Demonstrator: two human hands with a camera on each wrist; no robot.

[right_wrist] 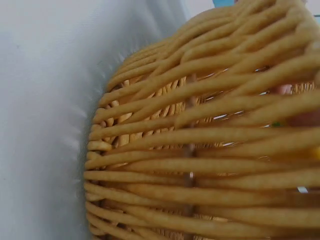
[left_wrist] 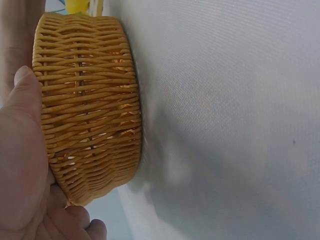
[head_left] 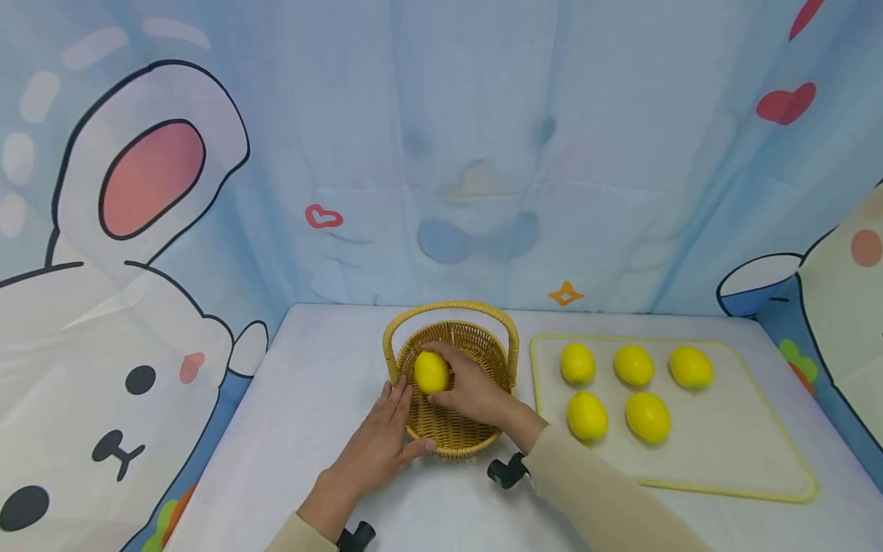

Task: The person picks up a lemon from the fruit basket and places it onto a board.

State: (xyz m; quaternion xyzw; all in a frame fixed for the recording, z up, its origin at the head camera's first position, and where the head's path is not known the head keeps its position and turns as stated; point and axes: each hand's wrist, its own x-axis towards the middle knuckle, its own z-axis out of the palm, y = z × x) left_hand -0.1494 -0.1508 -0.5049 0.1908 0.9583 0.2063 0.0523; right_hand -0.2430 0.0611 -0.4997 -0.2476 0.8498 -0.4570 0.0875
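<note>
A round wicker basket [head_left: 451,437] with an arched handle stands on the white table. Inside it, toward the left wall, my right hand [head_left: 476,387] holds a yellow lemon [head_left: 431,373] between thumb and fingers. My left hand [head_left: 375,437] rests against the basket's left side, fingers extended along the wall and thumb spread at the front rim. The left wrist view has that thumb [left_wrist: 25,85] near the rim of the woven wall [left_wrist: 90,110]. In the right wrist view the basket's weave [right_wrist: 200,150] hides most of the right hand.
To the right of the basket lies a pale tray [head_left: 731,452] with a yellow edge, bearing several lemons [head_left: 648,418] in two rows. A printed curtain [head_left: 476,115] hangs behind the table. Black wrist mounts [head_left: 507,470] are strapped near both hands.
</note>
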